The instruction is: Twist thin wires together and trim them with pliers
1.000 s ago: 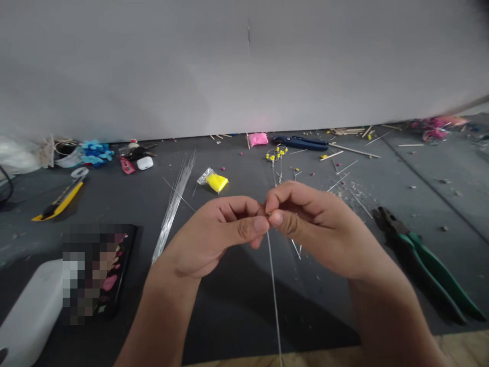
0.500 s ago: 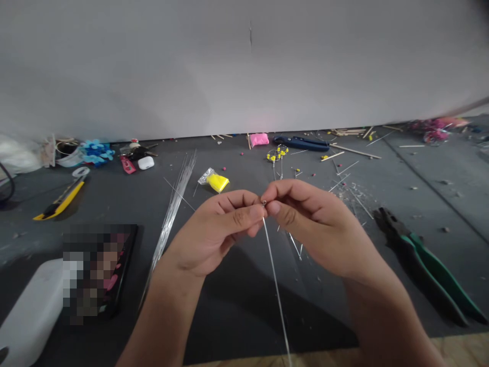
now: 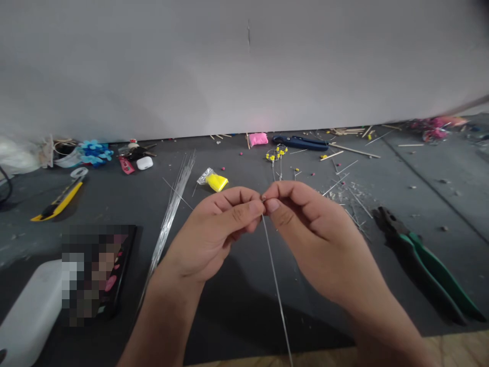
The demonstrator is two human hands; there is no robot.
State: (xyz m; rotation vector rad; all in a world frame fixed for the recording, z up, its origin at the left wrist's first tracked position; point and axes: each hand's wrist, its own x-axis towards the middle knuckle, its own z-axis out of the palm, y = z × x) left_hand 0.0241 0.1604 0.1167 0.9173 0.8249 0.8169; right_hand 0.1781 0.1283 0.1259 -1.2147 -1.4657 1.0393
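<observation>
Both hands meet above the dark mat. My left hand and my right hand pinch the top end of a thin silver wire, thumbs and forefingers pressed together at about the same spot. The wire hangs down from the pinch toward the near edge of the mat. A tiny dark bit shows between the fingertips; I cannot make out what it is.
A bundle of silver wires lies left of the hands. Green-handled pliers rest at the right. Yellow clay packet, pink clay, blue cutters, a yellow utility knife, a phone and scattered sticks lie around.
The hands rose slightly and drifted a little left, staying pinched on the wire's tip. The wire's lower end swung a bit to the right.
</observation>
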